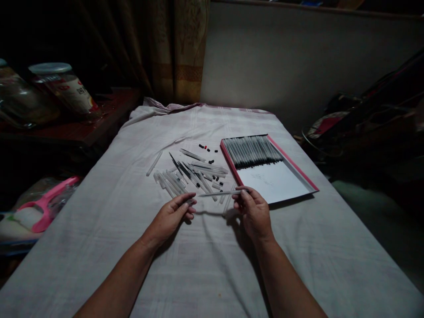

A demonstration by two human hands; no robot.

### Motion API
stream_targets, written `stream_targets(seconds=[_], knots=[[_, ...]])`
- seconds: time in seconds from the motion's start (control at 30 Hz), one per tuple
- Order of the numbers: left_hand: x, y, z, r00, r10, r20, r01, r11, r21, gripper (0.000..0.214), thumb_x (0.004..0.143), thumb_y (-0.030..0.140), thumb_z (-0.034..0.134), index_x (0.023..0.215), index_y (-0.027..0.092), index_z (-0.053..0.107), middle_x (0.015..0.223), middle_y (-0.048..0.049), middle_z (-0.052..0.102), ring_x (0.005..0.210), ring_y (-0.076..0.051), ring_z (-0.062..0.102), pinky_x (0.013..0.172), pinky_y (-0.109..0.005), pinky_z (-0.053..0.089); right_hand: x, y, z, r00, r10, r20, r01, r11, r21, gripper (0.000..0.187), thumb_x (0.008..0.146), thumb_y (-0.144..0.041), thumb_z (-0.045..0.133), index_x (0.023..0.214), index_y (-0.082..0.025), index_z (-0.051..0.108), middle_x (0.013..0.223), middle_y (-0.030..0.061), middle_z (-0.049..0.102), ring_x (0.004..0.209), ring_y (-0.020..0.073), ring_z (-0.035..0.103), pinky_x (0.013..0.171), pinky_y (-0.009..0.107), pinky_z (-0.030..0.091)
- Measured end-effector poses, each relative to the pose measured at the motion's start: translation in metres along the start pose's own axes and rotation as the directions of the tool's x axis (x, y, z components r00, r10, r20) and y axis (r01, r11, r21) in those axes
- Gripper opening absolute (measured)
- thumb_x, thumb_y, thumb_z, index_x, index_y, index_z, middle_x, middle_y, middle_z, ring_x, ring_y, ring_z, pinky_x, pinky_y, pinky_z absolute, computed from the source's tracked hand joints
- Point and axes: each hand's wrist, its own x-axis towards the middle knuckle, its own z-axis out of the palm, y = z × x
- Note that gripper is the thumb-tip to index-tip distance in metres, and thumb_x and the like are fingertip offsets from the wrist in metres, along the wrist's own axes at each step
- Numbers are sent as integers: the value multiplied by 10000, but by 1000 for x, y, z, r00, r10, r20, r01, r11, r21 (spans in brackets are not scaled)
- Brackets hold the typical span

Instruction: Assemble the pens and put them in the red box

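Observation:
My right hand (252, 209) pinches one end of a thin clear pen tube (218, 193) that points left above the cloth. My left hand (174, 214) is beside it, fingers curled around a small clear piece I can barely make out. Just beyond both hands lies a loose pile of pen parts (190, 173): clear barrels, black refills and small caps (206, 148). To the right sits a shallow red-edged tray (300, 174) with a row of finished pens (251, 151) at its far end.
A white cloth (212, 265) covers the table. At the left stand plastic jars (66, 90) on a dark shelf, with a pink-handled object (46, 205) below. Curtains hang behind; dark bags lie at the right.

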Motion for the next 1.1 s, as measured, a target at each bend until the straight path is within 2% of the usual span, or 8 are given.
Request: stream_targets(seconds=[0.2,0.53,0.73,0.9,1.0,1.1], knots=[[1,-2,1,999,-41,30,39,999,37,543,652,396,803,1115,156,650,892,-67,705,630,-115,618,582,-246,494,-2,2,1,997,34,66,-31,999,-42,303,657,-431,774,800,-174,703,621,13,680,479,96,561,453,194,441],[0,-7,-1,998,-7,62,0,994,107,453,727,350,734,1119,158,616,831,-41,687,659,-122,617,608,-245,492,1,2,-3,997,64,33,-61,995,-84,281,635,-418,761,754,-170,702,575,2,666,464,95,559,441,185,436],[1,-9,-3,996,30,84,-43,986,159,393,756,342,705,1094,163,617,917,-62,694,674,-125,617,604,-247,492,2,1,-3,997,73,22,-71,995,-76,281,629,-425,746,742,-173,694,564,1,657,464,100,546,425,187,412],[-2,-8,-4,992,53,117,-83,960,269,348,807,354,643,1088,149,635,743,-27,670,647,-132,610,607,-247,486,1,-2,-1,994,81,67,-71,988,-138,265,644,-407,720,757,-169,693,584,8,661,477,97,530,439,187,397],[-4,-5,-6,988,68,136,-114,922,370,318,826,359,614,1065,154,660,678,-15,660,622,-137,608,589,-248,476,0,-5,-1,975,166,150,-132,968,-215,252,618,-381,721,736,-163,679,557,9,648,451,95,506,416,187,355],[-4,-2,-9,988,65,142,-122,890,439,305,819,352,607,1048,164,680,722,-29,692,619,-143,619,582,-253,478,1,-8,-3,939,259,227,-179,930,-321,260,607,-371,726,741,-152,680,536,1,627,422,83,468,400,189,323]])
